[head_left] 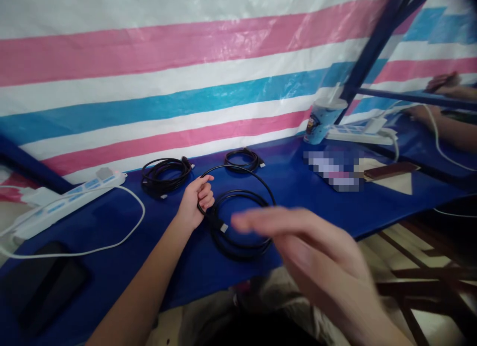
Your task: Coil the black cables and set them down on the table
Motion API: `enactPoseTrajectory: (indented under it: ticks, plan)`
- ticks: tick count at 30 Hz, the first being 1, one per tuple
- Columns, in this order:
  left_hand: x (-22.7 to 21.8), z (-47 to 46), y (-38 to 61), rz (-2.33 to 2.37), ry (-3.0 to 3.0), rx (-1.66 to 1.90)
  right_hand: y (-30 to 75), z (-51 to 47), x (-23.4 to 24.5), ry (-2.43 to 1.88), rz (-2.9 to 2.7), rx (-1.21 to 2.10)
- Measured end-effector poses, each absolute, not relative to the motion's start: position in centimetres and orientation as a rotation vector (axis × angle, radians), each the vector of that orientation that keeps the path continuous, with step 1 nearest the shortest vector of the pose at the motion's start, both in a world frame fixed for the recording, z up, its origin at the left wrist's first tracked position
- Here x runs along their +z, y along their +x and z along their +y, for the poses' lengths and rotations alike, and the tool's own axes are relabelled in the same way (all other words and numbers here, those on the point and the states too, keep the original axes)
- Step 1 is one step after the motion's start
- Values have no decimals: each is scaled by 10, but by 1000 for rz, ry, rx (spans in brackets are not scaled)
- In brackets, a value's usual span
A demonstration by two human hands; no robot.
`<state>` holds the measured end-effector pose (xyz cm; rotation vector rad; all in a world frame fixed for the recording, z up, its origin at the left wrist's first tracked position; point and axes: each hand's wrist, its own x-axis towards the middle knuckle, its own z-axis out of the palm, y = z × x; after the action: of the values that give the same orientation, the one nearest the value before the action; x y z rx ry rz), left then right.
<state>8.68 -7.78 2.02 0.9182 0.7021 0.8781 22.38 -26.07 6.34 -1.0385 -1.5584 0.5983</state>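
cable [238,256]: black; table [122,266]: blue; sheet [186,48]: pink-white-blue stripes; power strip [72,207]: white

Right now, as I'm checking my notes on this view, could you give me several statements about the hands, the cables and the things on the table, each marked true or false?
1. The left grip is closed on a black cable. True.
2. The right grip holds the cup. False: the right grip is raised close to the camera, blurred, and apart from the cup.
3. Two smaller coils, a left coil and a right coil, lie near the striped sheet. True.
4. The power strip at the picture's left is black. False: it is white.
5. In the picture, the cup stands to the right of both smaller coils. True.
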Motion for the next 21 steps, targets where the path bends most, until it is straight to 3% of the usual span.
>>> enactPoseTrajectory:
  ticks: [5, 10, 15, 21]
  plan:
    - [60, -94, 83, 609, 1084, 866, 258, -162, 78, -1435, -1704, 147]
    - [135, -87, 80, 517, 1286, 1061, 269, -108, 124, -1339, -1935, 581]
    - [207, -71, 92, 339, 1200, 1689, 247, -96, 179, -694, -1634, 912]
    - [216, -53, 106, 326, 889, 1968, 212, -83, 182, -380, -1503, 898]
